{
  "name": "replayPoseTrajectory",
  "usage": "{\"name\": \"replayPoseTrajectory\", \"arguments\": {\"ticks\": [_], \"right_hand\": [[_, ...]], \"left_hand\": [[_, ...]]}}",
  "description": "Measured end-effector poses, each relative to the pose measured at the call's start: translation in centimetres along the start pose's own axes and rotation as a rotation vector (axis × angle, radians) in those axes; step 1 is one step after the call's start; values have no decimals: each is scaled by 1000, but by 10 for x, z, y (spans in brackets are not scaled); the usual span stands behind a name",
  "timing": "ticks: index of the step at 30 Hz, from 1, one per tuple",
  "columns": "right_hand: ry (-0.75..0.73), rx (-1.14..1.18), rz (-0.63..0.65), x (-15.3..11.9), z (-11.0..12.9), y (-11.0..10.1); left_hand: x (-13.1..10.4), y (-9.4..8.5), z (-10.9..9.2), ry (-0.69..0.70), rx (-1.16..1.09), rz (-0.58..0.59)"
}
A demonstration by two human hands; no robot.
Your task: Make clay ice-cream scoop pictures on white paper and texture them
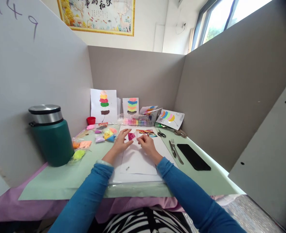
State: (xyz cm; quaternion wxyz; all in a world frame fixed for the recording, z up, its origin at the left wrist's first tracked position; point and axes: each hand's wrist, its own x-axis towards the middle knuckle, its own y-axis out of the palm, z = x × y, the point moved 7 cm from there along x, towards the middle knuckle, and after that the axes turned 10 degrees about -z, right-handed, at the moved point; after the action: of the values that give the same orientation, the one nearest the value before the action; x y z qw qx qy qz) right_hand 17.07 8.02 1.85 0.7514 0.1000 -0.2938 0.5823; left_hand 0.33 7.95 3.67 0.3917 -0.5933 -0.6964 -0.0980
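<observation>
My left hand (120,142) rests over a sheet of white paper (138,161), its thumb and fingers apart with nothing seen between them. Just beyond its fingertips is a magenta patch (131,136), which looks like clay or another soft material on the paper. My right hand (147,145) is close to the right of that patch, thumb and fingertips pinched together. Whatever is in the pinch, if anything, is too small to make out. Behind the right hand lies a card of coloured stripes (146,132). A small dark mark (127,168) shows near the sheet's lower left.
A green flask (51,139) stands at left, beside several bags of coloured clay (107,134) and a red cup (91,120). Scissors (161,133), a knife (172,149), a fork (177,151) and a black phone-like slab (193,157) lie right. Pictures (104,105) stand behind; grey partitions surround the table.
</observation>
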Motion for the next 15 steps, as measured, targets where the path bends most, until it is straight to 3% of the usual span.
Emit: {"name": "replayPoseTrajectory", "arguments": {"ticks": [2, 4, 9, 15], "right_hand": [[-59, -54, -38, 1, 2, -3], [-105, -90, -45, 0, 4, -3], [-180, -124, 56, -8, 11, 9], [-229, -115, 134, -13, 15, 19]], "left_hand": [[2, -8, 0, -20, 45, -121], [3, -9, 0, -61, 36, -146], [-6, 14, -1, -256, -183, 103], [-14, 19, -6, -390, -363, 196]]}}
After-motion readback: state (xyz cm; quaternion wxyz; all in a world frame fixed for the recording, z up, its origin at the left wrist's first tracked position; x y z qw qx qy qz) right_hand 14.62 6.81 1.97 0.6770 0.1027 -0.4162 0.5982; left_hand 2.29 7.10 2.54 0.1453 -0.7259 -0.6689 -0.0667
